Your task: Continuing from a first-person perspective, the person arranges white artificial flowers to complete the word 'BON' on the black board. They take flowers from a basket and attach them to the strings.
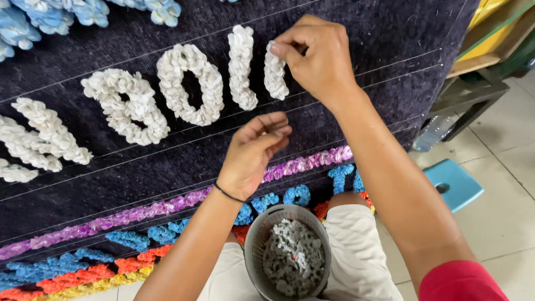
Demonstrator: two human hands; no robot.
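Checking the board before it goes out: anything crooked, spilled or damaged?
Nothing stands out. White letters sit tidy on the dark board, the basket holds its pieces, and the right hand pinches the last letter.

The left edge cuts off the white paper letters (pixel 33 139); whatever the right hand (pixel 315 56) pinches is hidden.

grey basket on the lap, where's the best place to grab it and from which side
Probably by the rim of the grey basket, coming from above: it stands upright between the knees, open top up, full of white paper bits. The left hand hovers nearest, just above it.
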